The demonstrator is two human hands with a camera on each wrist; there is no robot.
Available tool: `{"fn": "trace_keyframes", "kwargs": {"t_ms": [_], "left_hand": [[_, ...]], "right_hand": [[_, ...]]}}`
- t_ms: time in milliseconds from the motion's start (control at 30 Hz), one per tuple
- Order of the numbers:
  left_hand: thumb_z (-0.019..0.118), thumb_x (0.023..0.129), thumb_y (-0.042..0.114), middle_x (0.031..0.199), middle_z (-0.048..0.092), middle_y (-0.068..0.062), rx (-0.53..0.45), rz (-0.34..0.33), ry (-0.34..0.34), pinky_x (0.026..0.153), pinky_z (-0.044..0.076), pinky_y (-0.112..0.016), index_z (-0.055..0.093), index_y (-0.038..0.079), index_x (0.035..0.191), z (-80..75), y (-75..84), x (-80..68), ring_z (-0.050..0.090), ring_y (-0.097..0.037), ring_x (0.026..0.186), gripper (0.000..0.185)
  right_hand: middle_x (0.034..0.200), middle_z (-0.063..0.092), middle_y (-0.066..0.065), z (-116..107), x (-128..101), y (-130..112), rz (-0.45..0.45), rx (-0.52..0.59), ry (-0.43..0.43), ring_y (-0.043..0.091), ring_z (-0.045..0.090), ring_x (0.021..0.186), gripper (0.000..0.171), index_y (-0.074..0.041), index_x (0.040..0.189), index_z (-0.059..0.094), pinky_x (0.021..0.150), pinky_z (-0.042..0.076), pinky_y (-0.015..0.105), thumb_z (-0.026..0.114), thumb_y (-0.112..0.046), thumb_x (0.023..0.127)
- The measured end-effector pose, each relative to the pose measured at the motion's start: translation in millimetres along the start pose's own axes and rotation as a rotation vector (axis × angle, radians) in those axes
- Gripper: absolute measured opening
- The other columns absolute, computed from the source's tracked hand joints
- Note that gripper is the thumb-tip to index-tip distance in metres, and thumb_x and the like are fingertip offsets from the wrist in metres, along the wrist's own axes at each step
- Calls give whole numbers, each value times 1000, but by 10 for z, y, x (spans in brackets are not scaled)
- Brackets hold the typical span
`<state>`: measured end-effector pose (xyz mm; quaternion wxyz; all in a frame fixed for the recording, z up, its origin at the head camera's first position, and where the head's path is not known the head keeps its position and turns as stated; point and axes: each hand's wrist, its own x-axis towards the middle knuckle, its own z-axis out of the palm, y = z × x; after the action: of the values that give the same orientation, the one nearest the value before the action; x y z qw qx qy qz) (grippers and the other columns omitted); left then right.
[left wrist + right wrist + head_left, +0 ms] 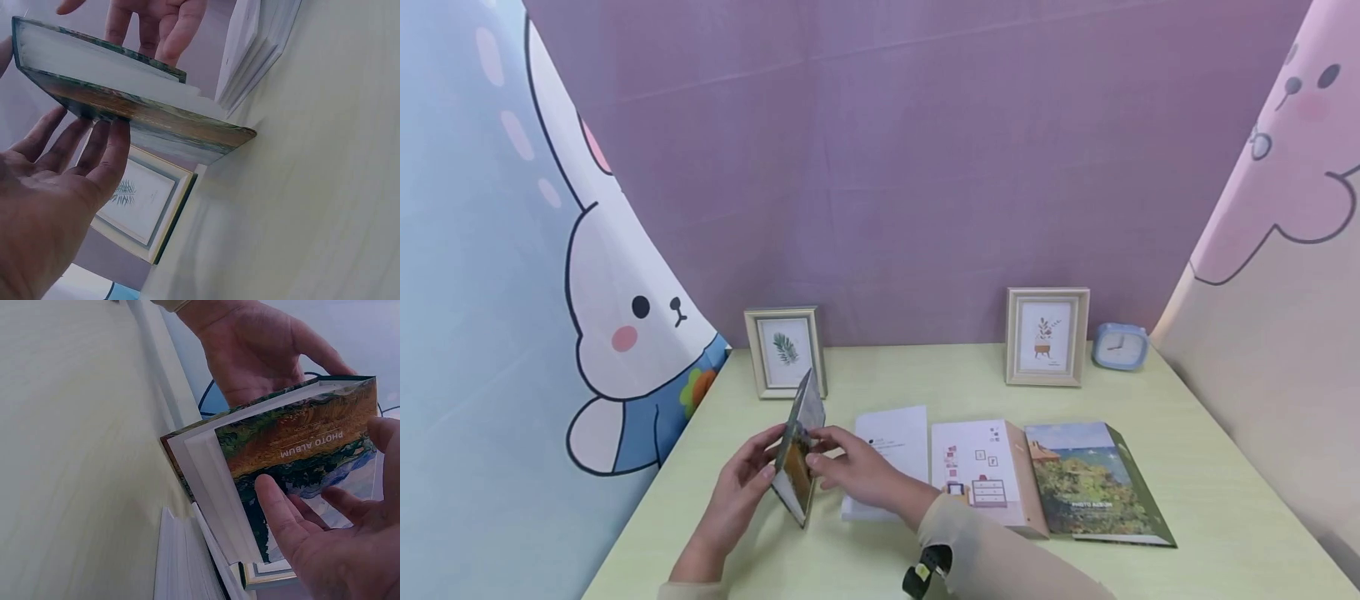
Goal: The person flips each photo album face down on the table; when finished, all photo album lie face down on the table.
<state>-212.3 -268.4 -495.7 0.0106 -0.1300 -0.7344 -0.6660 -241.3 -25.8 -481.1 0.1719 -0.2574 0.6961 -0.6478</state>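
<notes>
A photo album point(797, 454) with a painted landscape cover stands on edge on the pale green table point(925, 383), slightly fanned so its white pages point(94, 65) show. My left hand point(752, 475) holds it from the left, fingers point(94, 147) flat on one cover point(156, 122) and the thumb over its edge. My right hand point(842, 467) is on the other side, its straight fingers point(281, 509) resting on the cover point(294, 440) printed "PHOTO ALBUM". The left hand point(262, 350) shows behind the album, and the right hand's fingers point(156, 25) show past its far cover.
A white booklet point(891, 446), an open booklet point(977, 471) and a second landscape album point(1093, 483) lie to the right. Two small picture frames point(785, 350) point(1047, 335) and a blue clock point(1120, 346) stand at the back. Cartoon cloth panels wall both sides.
</notes>
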Motion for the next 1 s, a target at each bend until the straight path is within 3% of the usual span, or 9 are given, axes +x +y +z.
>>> {"fn": "trace_keyframes", "kwargs": {"t_ms": [167,333,600,833,1000], "left_hand": [[49,112,15,158,47,-13,18,-3,-17,105,52,-33,45,15,158,-1,-48,-12,52,-29,138,47],[47,112,13,160,45,-13,14,-24,-73,104,54,-43,46,17,157,-9,-127,-8,48,-41,140,46],[49,110,8,159,48,-8,24,-30,-91,104,54,-34,53,17,152,21,-162,12,47,-44,143,43],[50,110,10,158,49,-7,43,-47,-85,105,53,-35,54,18,151,22,-159,3,46,-43,143,42],[52,110,11,156,52,-8,86,-45,-69,104,51,-31,55,18,150,13,-166,5,47,-39,143,41]], "right_hand": [[135,59,17,-18,-2,-11,14,80,10,43,67,116,48,-10,152,49,87,63,45,55,-34,110],[134,59,17,-38,-28,-51,27,114,29,44,68,114,50,-8,151,48,85,63,47,55,-36,110],[131,60,14,-38,-50,-62,48,167,54,46,68,112,53,-4,151,44,86,62,55,54,-37,111],[128,63,14,-50,-56,-82,42,148,64,42,70,109,54,-4,150,47,83,64,49,55,-39,110],[125,62,17,-54,-57,-85,-2,160,90,44,70,107,48,-1,147,49,82,64,49,60,-28,109]]}}
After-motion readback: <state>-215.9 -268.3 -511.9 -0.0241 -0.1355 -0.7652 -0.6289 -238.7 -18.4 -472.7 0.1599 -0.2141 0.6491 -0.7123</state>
